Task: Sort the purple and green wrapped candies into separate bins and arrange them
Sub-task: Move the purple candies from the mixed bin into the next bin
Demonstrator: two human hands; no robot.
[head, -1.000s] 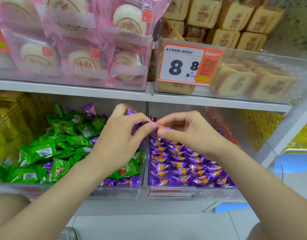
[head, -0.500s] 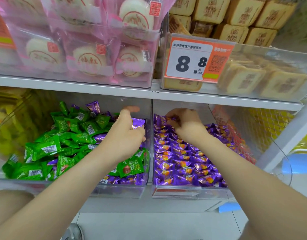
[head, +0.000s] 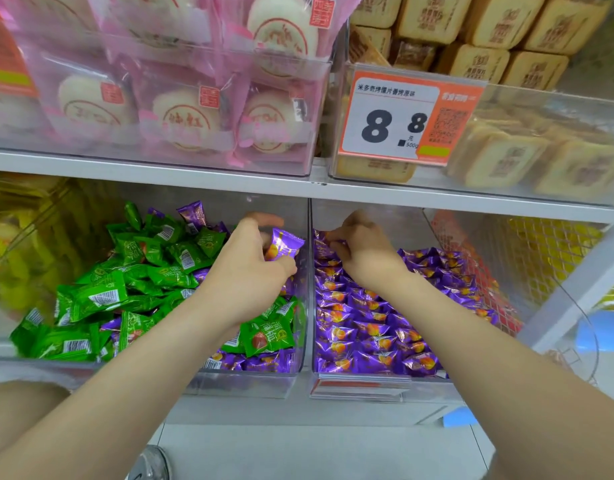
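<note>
Two clear bins stand side by side under the shelf. The left bin (head: 250, 382) holds a heap of green candies (head: 149, 278) with purple ones mixed in along its front and right side. Rows of purple candies (head: 378, 327) fill the right bin (head: 364, 384). My left hand (head: 246, 271) is deep in the left bin and grips a purple candy (head: 284, 245) that sticks up past its fingers. At the far left corner of the right bin, my right hand (head: 364, 254) has its fingers curled down onto a purple candy there.
A white shelf edge (head: 298, 187) runs just above both hands. Above it are pink-wrapped cakes (head: 191, 116), tan pastry packs (head: 499, 161) and an orange price tag (head: 406, 123). A yellow-filled bin (head: 18, 244) is at far left, a wire mesh basket (head: 527, 265) at right.
A second ago both hands met over the divider, pinching one purple candy. They have since parted: the right went to the back of the right bin, the left into the left bin and took a purple candy.
</note>
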